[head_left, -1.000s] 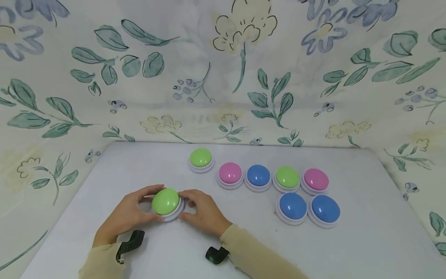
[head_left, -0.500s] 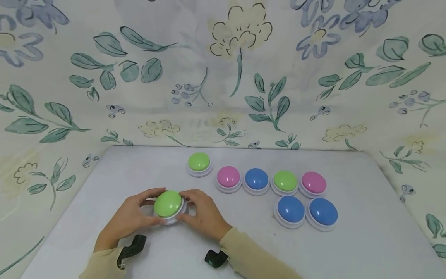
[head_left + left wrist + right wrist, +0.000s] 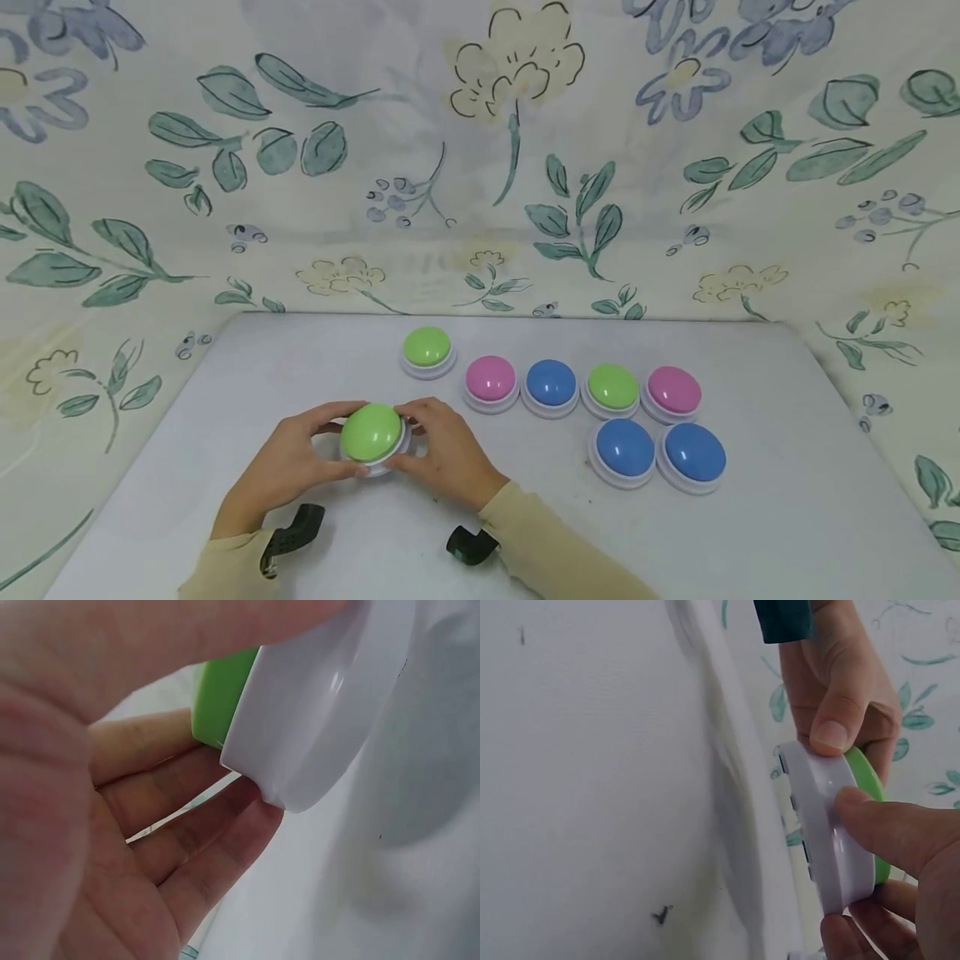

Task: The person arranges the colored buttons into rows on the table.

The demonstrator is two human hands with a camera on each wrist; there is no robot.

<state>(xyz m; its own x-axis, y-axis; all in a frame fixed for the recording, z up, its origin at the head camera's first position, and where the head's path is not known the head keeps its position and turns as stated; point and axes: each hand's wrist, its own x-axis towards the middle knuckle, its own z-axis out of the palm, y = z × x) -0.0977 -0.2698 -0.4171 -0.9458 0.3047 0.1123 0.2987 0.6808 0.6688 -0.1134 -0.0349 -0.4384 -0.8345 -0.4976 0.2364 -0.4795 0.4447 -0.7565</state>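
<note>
Both hands hold one round push button [image 3: 371, 433] with a green dome and a white base, at the left middle of the table. My left hand [image 3: 288, 458] grips its left side, thumb at the front rim and fingers behind. On the opposite side my right hand [image 3: 450, 454] pinches the base between thumb and fingers. In the left wrist view the white base [image 3: 300, 712] is raised off the tabletop and casts a shadow there. The right wrist view shows its underside tilted, with both thumbs [image 3: 832, 735] on the white rim.
Behind the hands stands another green button [image 3: 427, 347]. To the right run a pink button [image 3: 491, 378], a blue button [image 3: 551, 382], a green button [image 3: 612, 386] and a pink button [image 3: 674, 389]. Two blue buttons, one at the left [image 3: 626, 447], sit in front. Floral cloth [image 3: 480, 167] backs the white table [image 3: 787, 500].
Both hands have carried the held green button a little to the right. The other buttons keep their places; the head view has tilted slightly.
</note>
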